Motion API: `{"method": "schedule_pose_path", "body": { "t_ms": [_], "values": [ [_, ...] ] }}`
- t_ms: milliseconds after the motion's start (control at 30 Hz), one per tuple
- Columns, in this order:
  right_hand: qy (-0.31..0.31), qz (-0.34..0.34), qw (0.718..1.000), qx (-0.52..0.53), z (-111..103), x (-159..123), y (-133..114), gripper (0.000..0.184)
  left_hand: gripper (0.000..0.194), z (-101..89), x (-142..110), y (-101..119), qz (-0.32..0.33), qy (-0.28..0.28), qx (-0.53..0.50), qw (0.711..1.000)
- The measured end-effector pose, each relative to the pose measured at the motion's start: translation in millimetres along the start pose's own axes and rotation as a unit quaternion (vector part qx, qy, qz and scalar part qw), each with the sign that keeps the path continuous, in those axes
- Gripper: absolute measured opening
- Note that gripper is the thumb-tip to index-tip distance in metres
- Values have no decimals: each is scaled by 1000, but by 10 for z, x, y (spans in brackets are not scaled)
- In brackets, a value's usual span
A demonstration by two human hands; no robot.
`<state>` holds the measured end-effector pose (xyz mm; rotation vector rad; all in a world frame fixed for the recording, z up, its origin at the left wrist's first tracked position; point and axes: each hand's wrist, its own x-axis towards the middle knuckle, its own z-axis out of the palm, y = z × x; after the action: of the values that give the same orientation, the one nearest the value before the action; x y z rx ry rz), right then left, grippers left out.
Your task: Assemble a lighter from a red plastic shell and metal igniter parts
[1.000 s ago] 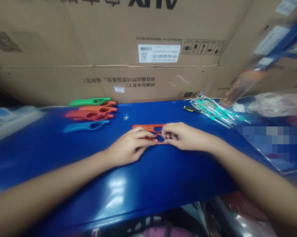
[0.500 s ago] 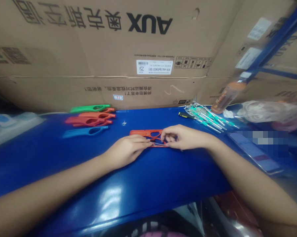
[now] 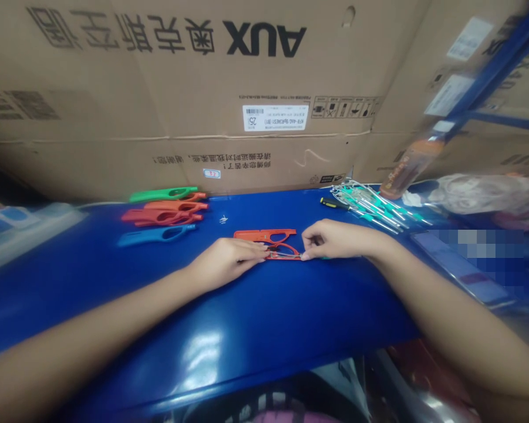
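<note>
Orange plastic formed the near shell half (image 3: pixel 284 258), lying at mid-frame on the blue bench (image 3: pixel 246 335), its long axis running left to right, looped end pointing right. A second shell half (image 3: pixel 252 235) lay roughly parallel, just above it in the frame. Setting the thin rod (image 3: pixel 286 254) along the near half seemed the step in hand. The right hand (image 3: pixel 334 238) appeared to pinch the rod's right end between its fingers; whether the left hand's (image 3: pixel 222 261) fingers gripped could not be told. The next move likely called for careful alignment.
</note>
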<state>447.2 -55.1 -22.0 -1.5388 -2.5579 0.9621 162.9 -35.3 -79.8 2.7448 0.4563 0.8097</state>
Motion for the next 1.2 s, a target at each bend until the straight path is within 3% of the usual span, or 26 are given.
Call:
{"method": "schedule_pose_path", "body": {
  "t_ms": [133,300,467,700,900,1200],
  "values": [
    [13,31,999,-27,10,-7,-28,25,22,3,9,-6,3,5,1,1000],
    [0,-26,1000,-4,-60,-52,3,29,23,22,-1,6,11,25,8,1000],
    [-32,-25,999,4,-222,-131,140,38,22,39,-20,-23,11,32,15,999],
    [46,-70,996,4,-137,-78,131,39,24,40,-13,-45,5,36,1,999],
    [-27,-38,999,-26,-182,-150,105,30,27,22,-17,-6,0,32,8,999],
    [-75,8,997,-22,-214,-200,156,23,24,15,11,-10,4,30,2,1000]
  ]
}}
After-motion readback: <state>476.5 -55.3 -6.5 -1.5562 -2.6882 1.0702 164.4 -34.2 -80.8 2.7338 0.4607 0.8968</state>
